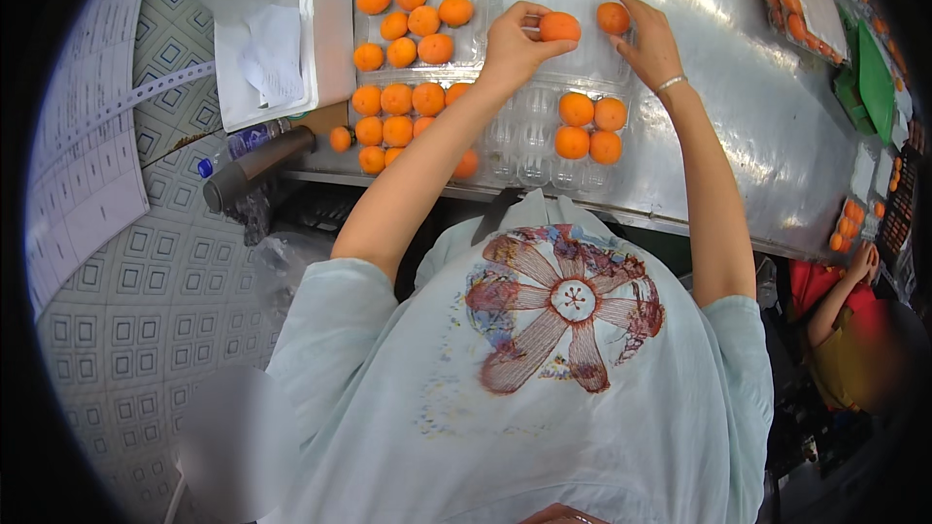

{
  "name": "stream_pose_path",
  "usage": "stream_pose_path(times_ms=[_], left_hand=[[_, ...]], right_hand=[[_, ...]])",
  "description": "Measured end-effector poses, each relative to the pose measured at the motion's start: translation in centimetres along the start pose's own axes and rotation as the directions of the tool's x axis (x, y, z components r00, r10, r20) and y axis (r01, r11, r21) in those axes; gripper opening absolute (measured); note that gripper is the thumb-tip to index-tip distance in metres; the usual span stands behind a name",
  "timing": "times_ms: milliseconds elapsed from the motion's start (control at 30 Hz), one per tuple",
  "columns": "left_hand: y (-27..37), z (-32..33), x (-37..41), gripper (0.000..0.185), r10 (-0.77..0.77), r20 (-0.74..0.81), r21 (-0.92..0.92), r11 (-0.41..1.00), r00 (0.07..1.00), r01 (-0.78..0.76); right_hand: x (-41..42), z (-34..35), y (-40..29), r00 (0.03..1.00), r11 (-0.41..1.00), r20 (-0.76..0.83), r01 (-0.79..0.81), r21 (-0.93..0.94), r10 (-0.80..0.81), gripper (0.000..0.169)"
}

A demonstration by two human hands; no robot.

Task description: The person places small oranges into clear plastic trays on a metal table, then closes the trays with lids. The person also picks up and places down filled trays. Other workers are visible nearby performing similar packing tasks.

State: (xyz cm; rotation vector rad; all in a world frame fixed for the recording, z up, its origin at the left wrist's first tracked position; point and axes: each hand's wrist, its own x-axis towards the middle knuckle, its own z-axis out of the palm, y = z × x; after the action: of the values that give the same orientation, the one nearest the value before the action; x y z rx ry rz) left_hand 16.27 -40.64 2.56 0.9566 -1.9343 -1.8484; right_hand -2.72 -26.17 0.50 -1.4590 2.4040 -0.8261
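My left hand grips an orange fruit above the flat lid of a clear plastic clamshell tray. To its right, my right hand has its thumb and a finger at the side of another orange fruit, over the same lid's right part. Nearer me, the clamshell's moulded half holds several fruits in its right cups; its left cups show no fruit. A second moulded tray at the left holds rows of fruits, partly hidden by my left forearm. Loose fruits lie on that tray's lid.
One fruit sits by the metal table's left edge, near a dark cylindrical flask and a plastic bottle. Filled packs and green containers stand at the right. Another person's hands show at far right.
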Motion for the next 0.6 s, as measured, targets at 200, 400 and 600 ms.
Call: stream_pose_path(times_ms=[200,400,600], left_hand=[[-2.4,2.4,3.3,0.048,0.147,0.021,0.356,0.923,0.989,-0.145],[-2.2,3.0,2.6,0.053,0.234,-0.01,0.475,0.857,0.972,-0.201],[-1.8,2.8,0.4,0.063,0.365,-0.137,0.464,0.845,0.921,-0.266]], right_hand=[[-5.9,-3.4,-1.3,0.994,0.987,-0.07,-0.079,0.137,0.089,0.059],[-15.0,-5.3,-2.2,0.942,0.88,-0.052,-0.289,0.377,0.331,0.042],[-20.9,-6.7,-3.3,0.925,0.832,0.008,-0.346,0.433,0.38,0.036]])
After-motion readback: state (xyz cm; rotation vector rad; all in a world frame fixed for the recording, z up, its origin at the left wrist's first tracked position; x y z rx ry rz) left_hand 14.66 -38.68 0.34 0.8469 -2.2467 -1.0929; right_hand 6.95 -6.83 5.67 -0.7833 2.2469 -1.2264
